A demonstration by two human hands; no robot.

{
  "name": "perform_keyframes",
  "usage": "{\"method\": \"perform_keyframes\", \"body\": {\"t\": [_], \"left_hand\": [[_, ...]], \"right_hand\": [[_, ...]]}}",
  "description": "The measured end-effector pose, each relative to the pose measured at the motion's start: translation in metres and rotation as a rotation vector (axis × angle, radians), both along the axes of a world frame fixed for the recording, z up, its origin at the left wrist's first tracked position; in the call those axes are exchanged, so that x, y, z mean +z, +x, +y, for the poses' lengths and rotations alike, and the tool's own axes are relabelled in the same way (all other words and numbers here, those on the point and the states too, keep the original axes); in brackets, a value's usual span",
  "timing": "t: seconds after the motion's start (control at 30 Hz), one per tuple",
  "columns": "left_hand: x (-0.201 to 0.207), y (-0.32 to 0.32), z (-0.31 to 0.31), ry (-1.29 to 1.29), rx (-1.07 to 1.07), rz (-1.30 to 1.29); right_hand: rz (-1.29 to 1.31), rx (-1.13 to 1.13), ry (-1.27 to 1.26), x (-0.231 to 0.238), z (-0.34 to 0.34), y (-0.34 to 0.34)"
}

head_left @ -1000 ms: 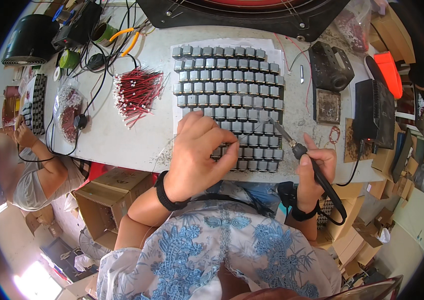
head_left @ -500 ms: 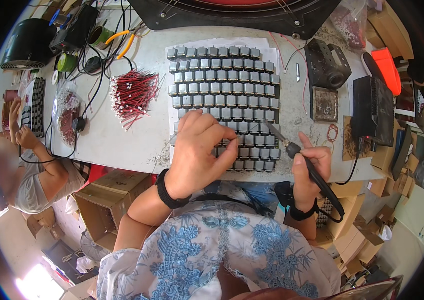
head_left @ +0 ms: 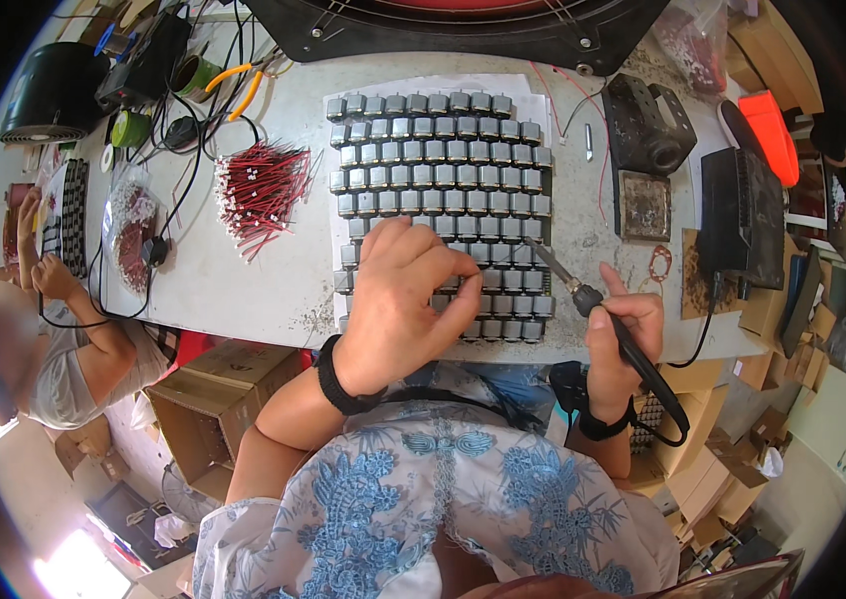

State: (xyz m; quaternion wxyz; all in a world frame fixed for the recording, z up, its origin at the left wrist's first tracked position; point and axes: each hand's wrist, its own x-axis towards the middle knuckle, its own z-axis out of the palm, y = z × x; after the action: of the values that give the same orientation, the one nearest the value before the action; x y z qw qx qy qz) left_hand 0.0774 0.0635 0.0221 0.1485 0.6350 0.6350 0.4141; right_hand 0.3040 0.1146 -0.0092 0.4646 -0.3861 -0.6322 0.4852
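Note:
Rows of small silver motors [head_left: 433, 152] stand close together on a white sheet in the middle of the bench. My left hand [head_left: 403, 290] is over their nearer left part, thumb and forefinger closed in a pinch on what looks like a thin wire, barely visible at the fingertips. In my right hand [head_left: 622, 334], at the right edge of the rows, is a black-handled soldering iron [head_left: 632, 349]. Its metal tip points up and left, close to the motors on the right side; whether it touches one I cannot tell. My left fingers hide several motors.
Red-and-black leads with white connectors [head_left: 258, 195] are heaped left of the motors. Orange-handled pliers [head_left: 246, 92] lie behind them. At right are a soldering stand [head_left: 647, 130] and a black box [head_left: 742, 215] with a cord. A co-worker [head_left: 83, 349] sits at far left.
The motors and bench have shifted slightly left in the picture. My left hand has moved slightly to the right over the motors; the soldering iron stays in my right hand at the right side.

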Motion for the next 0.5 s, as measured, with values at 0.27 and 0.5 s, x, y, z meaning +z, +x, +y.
{"method": "perform_keyframes", "body": {"t": [0.27,0.5], "left_hand": [[0.0021,-0.0010,-0.0017,-0.053,0.010,0.018],[0.0029,0.0016,-0.0013,-0.062,0.008,0.025]], "right_hand": [[0.015,0.000,0.027,-0.0035,0.0006,0.0013],[0.015,-0.037,0.016,-0.0019,0.0013,0.0045]]}}
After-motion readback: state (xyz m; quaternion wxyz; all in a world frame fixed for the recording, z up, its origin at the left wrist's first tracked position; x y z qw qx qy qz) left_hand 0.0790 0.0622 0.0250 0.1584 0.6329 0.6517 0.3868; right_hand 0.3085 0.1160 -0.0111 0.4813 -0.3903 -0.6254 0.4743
